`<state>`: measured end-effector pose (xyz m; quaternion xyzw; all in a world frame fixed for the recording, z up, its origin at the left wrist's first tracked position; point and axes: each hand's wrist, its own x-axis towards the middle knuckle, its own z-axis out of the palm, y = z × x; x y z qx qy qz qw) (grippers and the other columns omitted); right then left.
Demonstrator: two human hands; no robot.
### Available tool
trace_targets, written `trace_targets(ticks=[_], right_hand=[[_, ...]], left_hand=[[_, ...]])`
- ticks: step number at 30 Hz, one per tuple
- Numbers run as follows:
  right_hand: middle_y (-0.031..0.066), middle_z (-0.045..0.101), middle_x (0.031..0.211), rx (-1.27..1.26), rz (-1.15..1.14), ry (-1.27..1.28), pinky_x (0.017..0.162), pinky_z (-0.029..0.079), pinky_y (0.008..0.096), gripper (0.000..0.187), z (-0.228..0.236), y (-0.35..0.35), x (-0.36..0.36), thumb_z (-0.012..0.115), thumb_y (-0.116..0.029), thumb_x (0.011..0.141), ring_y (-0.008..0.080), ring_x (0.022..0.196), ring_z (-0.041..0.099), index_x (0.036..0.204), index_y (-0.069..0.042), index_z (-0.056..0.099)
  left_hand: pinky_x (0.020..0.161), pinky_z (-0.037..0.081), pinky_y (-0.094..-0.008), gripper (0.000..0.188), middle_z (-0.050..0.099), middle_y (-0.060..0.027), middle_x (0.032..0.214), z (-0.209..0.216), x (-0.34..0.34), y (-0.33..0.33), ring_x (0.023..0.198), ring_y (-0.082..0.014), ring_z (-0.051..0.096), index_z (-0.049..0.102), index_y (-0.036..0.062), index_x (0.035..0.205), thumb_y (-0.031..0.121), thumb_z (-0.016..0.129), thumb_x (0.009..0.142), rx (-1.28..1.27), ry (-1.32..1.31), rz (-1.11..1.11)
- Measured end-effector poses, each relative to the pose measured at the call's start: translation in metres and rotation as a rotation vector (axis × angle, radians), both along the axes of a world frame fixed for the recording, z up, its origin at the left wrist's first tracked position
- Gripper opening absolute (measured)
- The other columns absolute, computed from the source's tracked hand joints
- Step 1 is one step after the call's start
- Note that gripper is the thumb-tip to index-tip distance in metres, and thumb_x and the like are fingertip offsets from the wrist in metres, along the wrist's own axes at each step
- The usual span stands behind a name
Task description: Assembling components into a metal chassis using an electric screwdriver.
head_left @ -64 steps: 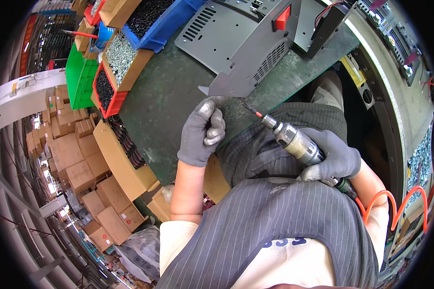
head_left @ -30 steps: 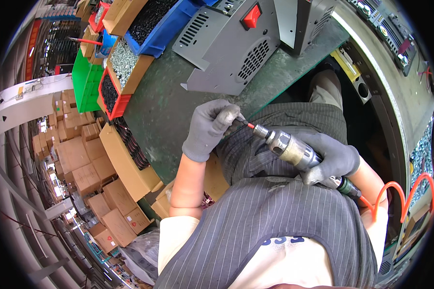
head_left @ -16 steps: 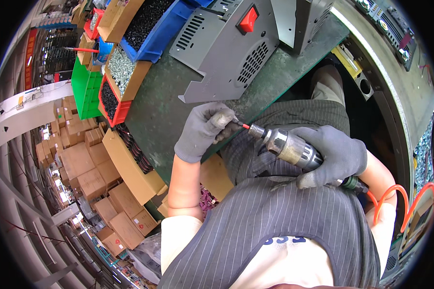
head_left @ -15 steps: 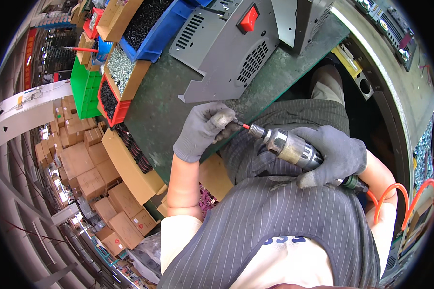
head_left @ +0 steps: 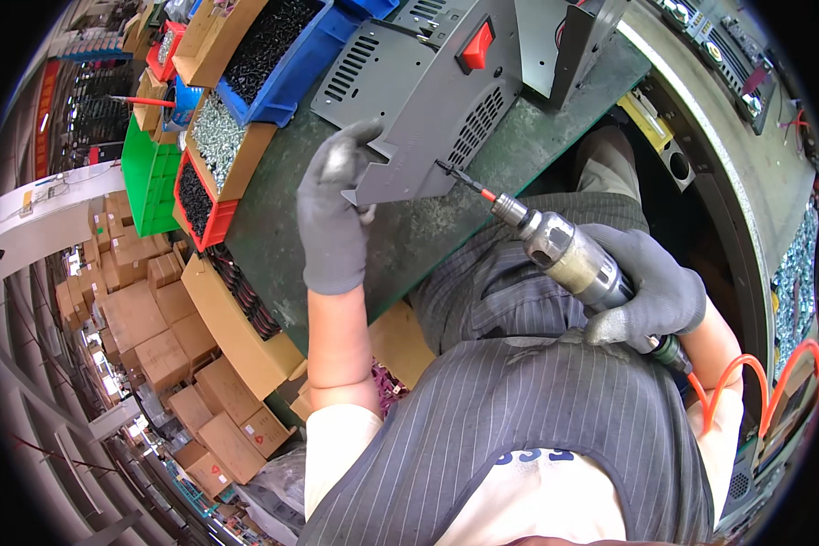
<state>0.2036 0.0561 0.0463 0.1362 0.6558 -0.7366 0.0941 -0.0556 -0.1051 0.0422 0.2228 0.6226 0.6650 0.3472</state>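
Note:
My right hand (head_left: 651, 287), in a grey glove, is wrapped round a pneumatic screwdriver (head_left: 560, 253). Its bit points up and left, and the tip, with a small dark piece that looks like a screw, is at the lower edge of a grey metal housing (head_left: 419, 136). Whether the tip touches the metal, I cannot tell. My gloved left hand (head_left: 335, 205) is beside the pointed corner of the same housing, fingers apart, some partly behind the sheet. The housing carries a red rocker switch (head_left: 477, 45) and a patch of vent holes.
A blue bin (head_left: 287, 68) of black screws, a cardboard tray (head_left: 218, 132) of silver screws and a red bin (head_left: 205, 200) stand left on the green bench (head_left: 268, 264). An orange coiled hose (head_left: 746, 364) hangs at right. Cartons (head_left: 150, 318) are stacked beyond.
My left hand has left the screwdriver's bit and moved up and left to the housing's corner. The screwdriver's bit has swung up to the housing's edge.

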Motion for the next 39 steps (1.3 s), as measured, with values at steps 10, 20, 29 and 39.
trace_targets(ticks=[10,20,29,39], right_hand=[[0.0069,0.060,0.090,-0.065,-0.031,0.037,0.075,0.047,0.0289,0.062,0.006,-0.010,-0.019,0.080,-0.028,0.067,0.0137,0.082,0.057,0.114,0.001,0.051],[0.0071,0.059,0.096,0.047,-0.036,-0.144,0.079,0.045,0.0303,0.086,-0.001,-0.013,0.003,0.084,-0.047,0.054,0.0159,0.086,0.055,0.117,0.002,0.052],[0.0116,0.061,0.105,0.037,0.018,-0.054,0.086,0.045,0.0326,0.089,-0.028,-0.020,0.004,0.083,-0.044,0.056,0.0195,0.095,0.059,0.123,0.003,0.049],[0.0115,0.060,0.098,-0.033,-0.031,0.064,0.082,0.046,0.0337,0.078,-0.031,-0.011,0.017,0.082,-0.040,0.061,0.0216,0.088,0.059,0.120,0.001,0.051]], left_hand=[[0.043,0.029,-0.0140,0.020,0.056,0.0030,0.074,-0.022,0.005,0.008,0.054,0.0016,0.044,0.059,0.0044,0.103,0.018,0.055,0.089,0.068,0.022,-0.047],[0.046,0.033,-0.0182,0.029,0.052,-0.0028,0.079,-0.047,-0.011,-0.057,0.059,-0.0084,0.042,0.053,0.0035,0.115,0.023,0.050,0.093,0.105,-0.846,0.037],[0.045,0.033,-0.0171,0.034,0.053,-0.0008,0.075,-0.038,0.047,-0.040,0.056,-0.0040,0.042,0.055,-0.0040,0.111,0.024,0.057,0.092,-0.051,-0.596,-0.045],[0.041,0.032,-0.0147,0.033,0.052,0.0013,0.075,-0.039,0.054,-0.008,0.054,-0.0035,0.039,0.053,0.0003,0.110,0.028,0.055,0.093,0.014,-0.729,-0.126]])
